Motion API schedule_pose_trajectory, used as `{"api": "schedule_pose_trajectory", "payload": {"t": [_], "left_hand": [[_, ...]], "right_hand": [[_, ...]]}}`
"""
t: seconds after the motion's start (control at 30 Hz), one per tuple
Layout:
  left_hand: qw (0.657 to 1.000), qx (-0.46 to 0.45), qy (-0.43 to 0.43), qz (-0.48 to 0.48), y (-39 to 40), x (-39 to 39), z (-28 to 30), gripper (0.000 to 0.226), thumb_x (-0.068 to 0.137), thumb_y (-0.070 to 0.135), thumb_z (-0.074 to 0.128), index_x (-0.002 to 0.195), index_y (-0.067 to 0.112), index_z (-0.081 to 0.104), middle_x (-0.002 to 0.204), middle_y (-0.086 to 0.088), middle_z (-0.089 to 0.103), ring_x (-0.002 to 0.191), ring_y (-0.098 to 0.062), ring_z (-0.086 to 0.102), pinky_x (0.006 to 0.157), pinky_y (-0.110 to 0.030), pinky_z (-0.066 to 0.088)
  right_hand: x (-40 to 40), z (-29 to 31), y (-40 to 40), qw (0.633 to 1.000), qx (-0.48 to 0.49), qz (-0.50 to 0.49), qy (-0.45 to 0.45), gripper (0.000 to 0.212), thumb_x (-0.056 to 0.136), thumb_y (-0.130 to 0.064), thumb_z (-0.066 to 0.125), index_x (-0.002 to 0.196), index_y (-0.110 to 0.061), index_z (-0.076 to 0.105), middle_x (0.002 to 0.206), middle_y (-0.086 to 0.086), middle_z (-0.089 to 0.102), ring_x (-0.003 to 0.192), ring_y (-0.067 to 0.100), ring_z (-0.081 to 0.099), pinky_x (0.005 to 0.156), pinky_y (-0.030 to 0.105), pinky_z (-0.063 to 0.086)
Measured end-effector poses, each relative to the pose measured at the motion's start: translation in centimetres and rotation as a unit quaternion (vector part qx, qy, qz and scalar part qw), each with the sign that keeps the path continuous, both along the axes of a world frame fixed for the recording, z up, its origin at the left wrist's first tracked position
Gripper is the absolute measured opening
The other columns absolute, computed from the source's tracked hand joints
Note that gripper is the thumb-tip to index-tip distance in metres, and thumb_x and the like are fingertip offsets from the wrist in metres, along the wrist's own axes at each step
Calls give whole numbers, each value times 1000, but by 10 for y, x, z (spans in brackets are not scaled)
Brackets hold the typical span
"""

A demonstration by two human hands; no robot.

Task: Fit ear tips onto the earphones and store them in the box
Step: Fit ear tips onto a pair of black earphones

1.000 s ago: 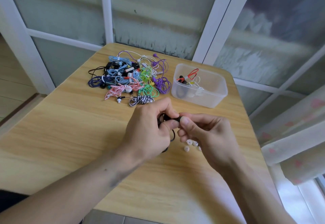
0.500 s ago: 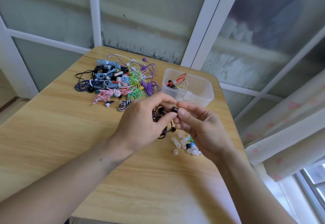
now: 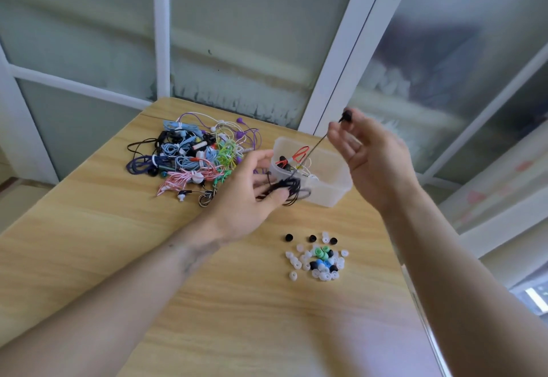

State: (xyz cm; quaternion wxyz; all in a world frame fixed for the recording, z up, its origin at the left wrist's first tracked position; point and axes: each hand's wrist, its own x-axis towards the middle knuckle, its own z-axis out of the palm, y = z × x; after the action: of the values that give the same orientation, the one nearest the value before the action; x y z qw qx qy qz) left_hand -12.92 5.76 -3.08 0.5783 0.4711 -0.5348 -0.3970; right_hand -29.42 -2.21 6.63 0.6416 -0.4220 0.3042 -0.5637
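Observation:
My left hand (image 3: 252,196) holds the coiled cable of a black earphone (image 3: 289,188) just in front of the clear plastic box (image 3: 329,190). My right hand (image 3: 370,157) is raised above the box and pinches the black earbud (image 3: 346,116) at its fingertips, with the thin cable stretched down to the coil. The box holds a few earphones, one with a red cable (image 3: 299,153). A pile of loose ear tips (image 3: 318,259), white, black, green and blue, lies on the table near my right forearm.
A tangled heap of coloured earphones (image 3: 195,157) lies at the back left of the wooden table (image 3: 118,243). Window frames and frosted panes stand right behind the table. The table's right edge runs under my right arm.
My hands have pulled apart: the right hand rose up and to the right with the earbud, stretching the cable, while the left hand moved toward the box with the coil. The ear tips are now uncovered.

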Motion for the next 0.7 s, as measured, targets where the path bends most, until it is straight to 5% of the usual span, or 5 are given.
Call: {"api": "schedule_pose_trajectory", "payload": {"t": [0.1,0.23,0.33,0.5,0.7], "left_hand": [[1000,-8,-22,9,-7,2,-1,71,77,1,77,137,16,43,133,-2,53,116,-7,58,97,-18,47],[957,3,-284,64,-19,0,5,92,65,34,87,143,26,37,132,6,52,104,-10,56,91,-27,50],[928,6,-364,82,-34,-13,12,95,61,48,86,140,28,38,133,4,50,108,-16,53,97,-38,47],[942,-27,-311,121,-70,-30,41,17,80,33,75,91,22,69,77,5,66,67,-10,62,63,-25,45],[984,2,-153,95,-103,-42,79,14,92,14,62,78,11,64,59,-3,67,47,-19,67,49,-30,55]], "right_hand": [[1,13,-15,1000,-13,-24,1,12,99,-9,56,102,-2,65,79,8,63,73,19,68,66,28,56],[10,18,-24,998,-30,-17,54,14,103,-16,50,104,-8,62,80,4,58,72,18,62,67,32,55],[15,24,-25,999,-35,-10,21,15,104,-14,46,103,-5,58,83,10,61,74,25,66,75,38,60],[13,44,-35,997,-64,-31,-11,17,106,-15,44,103,-3,55,86,13,60,75,28,68,77,40,61],[5,55,-48,988,-115,-75,70,18,106,-15,43,99,-8,57,84,9,60,73,24,66,74,39,60]]}}
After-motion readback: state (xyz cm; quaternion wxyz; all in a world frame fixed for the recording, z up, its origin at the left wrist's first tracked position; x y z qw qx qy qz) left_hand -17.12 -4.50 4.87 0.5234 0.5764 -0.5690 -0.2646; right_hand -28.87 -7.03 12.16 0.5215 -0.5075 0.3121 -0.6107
